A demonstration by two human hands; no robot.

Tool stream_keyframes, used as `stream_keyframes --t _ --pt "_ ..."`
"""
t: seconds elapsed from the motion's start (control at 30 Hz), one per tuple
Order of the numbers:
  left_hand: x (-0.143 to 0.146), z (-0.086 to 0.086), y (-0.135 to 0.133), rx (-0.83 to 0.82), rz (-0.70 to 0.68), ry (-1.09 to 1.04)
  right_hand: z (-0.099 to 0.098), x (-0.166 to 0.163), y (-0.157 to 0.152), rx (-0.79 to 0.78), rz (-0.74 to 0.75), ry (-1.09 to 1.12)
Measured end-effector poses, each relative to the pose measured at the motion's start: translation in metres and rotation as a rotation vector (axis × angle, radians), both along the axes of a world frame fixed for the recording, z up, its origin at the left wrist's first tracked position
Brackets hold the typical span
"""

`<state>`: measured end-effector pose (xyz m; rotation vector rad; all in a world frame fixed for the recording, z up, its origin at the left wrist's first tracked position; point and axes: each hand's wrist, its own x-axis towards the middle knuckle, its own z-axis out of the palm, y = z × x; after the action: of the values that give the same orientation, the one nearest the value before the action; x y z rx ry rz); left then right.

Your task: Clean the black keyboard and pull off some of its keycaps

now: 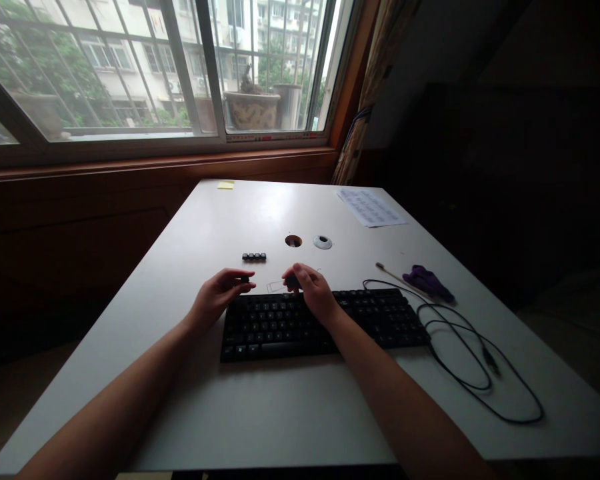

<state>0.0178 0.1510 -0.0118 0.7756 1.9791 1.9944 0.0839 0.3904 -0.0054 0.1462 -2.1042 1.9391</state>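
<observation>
A small black keycap is pinched between the thumb and fingers of my left hand, above the keyboard's upper left corner. My right hand is closed on the dark handle of what looks like a keycap puller, its thin wire loops pointing left. Below both hands lies a black keyboard, its upper middle partly covered by my right hand and wrist. Beyond my left hand, several loose black keycaps stand in a short row on the white table.
Right of the keyboard lie its coiled cable, a thin brush and a purple cloth. Farther back are a round hole in the tabletop, a grey ring cover, printed paper and a yellow sticky note.
</observation>
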Motion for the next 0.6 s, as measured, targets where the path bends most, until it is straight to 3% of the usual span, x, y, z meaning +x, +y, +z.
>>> stream_keyframes --t 0.27,0.47,0.6 --pt "-0.0001 0.0009 -0.0031 -0.07 -0.059 0.02 0.0025 0.0017 -0.0028 0.272 -0.01 0.174" --pt "-0.0038 -0.0028 -0.0035 -0.074 0.014 0.178 0.0038 0.0019 -0.0036 0.41 -0.077 0.283" --pt "-0.0041 -0.0046 -0.0018 -0.06 0.015 0.143 0.0028 0.0015 -0.0049 0.495 -0.11 0.307"
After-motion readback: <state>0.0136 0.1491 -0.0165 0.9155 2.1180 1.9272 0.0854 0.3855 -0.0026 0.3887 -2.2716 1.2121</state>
